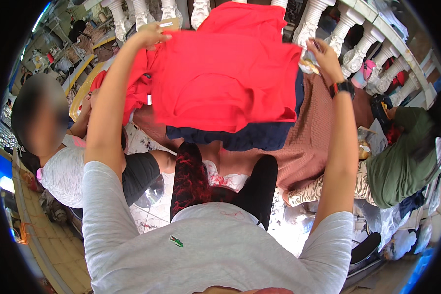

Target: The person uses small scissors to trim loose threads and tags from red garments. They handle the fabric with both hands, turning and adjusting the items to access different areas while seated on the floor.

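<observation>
A red garment (215,73) is spread out ahead of me over a dark navy garment (245,134) and a brown knitted cloth (313,142). My left hand (149,35) grips the red garment's far left edge beside a small cardboard tag (169,23). My right hand (323,56), with a dark watch on its wrist, pinches the far right corner of the red garment next to a small pale object. Both arms are stretched forward. My legs in dark trousers (259,186) show below the cloths.
A white balustrade (348,34) runs across the far side. A person in a pale grey top (63,171) sits close at my left, and a person in a green top (402,157) sits at my right. The floor is patterned white tile (152,215).
</observation>
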Motion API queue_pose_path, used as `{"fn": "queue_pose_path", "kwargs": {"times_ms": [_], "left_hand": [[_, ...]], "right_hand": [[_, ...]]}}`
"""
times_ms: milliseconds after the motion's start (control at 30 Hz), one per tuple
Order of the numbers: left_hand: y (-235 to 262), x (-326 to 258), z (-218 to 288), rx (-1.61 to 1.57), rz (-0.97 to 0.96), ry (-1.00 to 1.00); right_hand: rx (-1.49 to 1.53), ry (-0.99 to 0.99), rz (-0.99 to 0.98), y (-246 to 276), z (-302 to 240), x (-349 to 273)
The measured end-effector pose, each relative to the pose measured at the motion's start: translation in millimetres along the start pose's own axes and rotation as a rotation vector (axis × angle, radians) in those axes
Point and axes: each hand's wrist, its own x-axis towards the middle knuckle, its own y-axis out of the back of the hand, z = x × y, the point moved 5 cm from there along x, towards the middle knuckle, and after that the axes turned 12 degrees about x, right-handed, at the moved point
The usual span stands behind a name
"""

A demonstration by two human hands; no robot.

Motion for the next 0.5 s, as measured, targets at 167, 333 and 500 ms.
{"fn": "queue_pose_path", "kwargs": {"times_ms": [167,333,500], "left_hand": [[-42.6,-112.2,124.6,-0.254,0.332,-0.436],[-89.4,-213.9,216.7,-0.377,0.351,-0.606],[-156.7,-220.9,236.9,-0.100,0.408,-0.556]], "right_hand": [[-0.049,-0.114,0.159,-36.8,-28.1,-157.0],[0.272,-0.300,0.260,-92.4,-38.4,-262.0],[0.231,-0.319,0.253,-125.0,-30.6,-281.8]]}}
